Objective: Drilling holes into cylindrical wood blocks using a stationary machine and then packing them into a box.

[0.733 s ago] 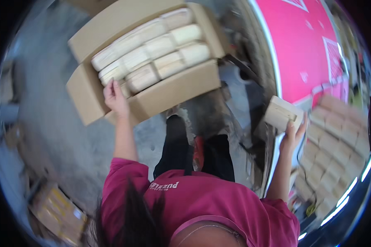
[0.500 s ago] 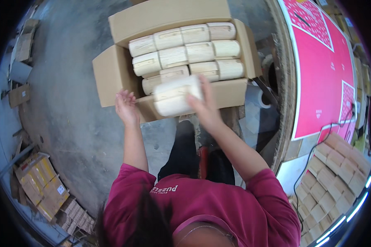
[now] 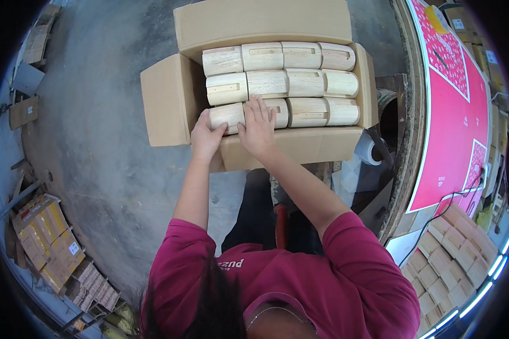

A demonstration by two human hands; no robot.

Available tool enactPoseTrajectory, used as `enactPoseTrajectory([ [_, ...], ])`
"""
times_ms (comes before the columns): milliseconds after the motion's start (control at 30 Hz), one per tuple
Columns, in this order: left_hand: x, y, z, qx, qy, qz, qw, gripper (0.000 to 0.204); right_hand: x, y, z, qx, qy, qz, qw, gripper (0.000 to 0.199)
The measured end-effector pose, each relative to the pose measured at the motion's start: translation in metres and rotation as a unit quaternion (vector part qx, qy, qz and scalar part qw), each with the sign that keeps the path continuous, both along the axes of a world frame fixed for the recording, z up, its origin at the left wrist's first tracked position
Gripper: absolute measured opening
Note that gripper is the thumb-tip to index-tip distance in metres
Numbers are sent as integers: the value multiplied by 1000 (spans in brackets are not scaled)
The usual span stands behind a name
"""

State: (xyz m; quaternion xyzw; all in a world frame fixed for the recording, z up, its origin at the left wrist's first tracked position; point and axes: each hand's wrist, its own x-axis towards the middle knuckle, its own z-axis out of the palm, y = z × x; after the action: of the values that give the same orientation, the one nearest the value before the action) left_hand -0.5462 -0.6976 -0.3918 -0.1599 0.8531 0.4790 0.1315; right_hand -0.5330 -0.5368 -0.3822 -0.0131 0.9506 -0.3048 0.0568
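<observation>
An open cardboard box (image 3: 291, 148) holds three rows of pale wooden cylinders with slots cut in their sides. At the left end of the nearest row lies one wooden cylinder (image 3: 227, 116). My left hand (image 3: 205, 138) rests against that cylinder's left end and near side, its thumb apart from the fingers. Flat across the neighbouring cylinder (image 3: 278, 105) lies my right hand (image 3: 258, 129), fingers outstretched and covering part of it. The right thumb reaches toward the end cylinder.
The box's flaps (image 3: 165, 101) are spread outward. At the right stands a workbench edge with a pink printed sheet (image 3: 452, 130), and a white roll (image 3: 367, 150) sits below it. Wooden pieces (image 3: 452, 254) are stacked lower right. Taped cartons (image 3: 51, 240) stand at the left.
The cylinder that my right hand held over the box's near edge now lies in the nearest row. My right hand has let go and flattened; my left hand has moved onto the row's left end.
</observation>
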Motion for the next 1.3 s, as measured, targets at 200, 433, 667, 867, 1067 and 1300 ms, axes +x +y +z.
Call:
enactPoseTrajectory([
  [200,14,-49,13,64,168,238,954,22,2,100,13,-66,202,-179,961,59],
  [433,2,-131,-11,235,-71,524,815,55,22,290,-19,-360,-13,-714,601,67],
  [667,-2,-79,60,475,95,481,731,68,32,273,-21,-659,69,-598,451,52],
  [867,10,-29,57,233,89,74,966,68,22,280,-40,-633,-14,-593,498,36],
  [1067,8,39,30,-395,11,-215,893,67,28,248,-18,-538,114,-543,634,40],
  [1300,-15,-7,-2,-302,119,-238,915,65,39,247,-22,-507,189,-495,679,39],
])
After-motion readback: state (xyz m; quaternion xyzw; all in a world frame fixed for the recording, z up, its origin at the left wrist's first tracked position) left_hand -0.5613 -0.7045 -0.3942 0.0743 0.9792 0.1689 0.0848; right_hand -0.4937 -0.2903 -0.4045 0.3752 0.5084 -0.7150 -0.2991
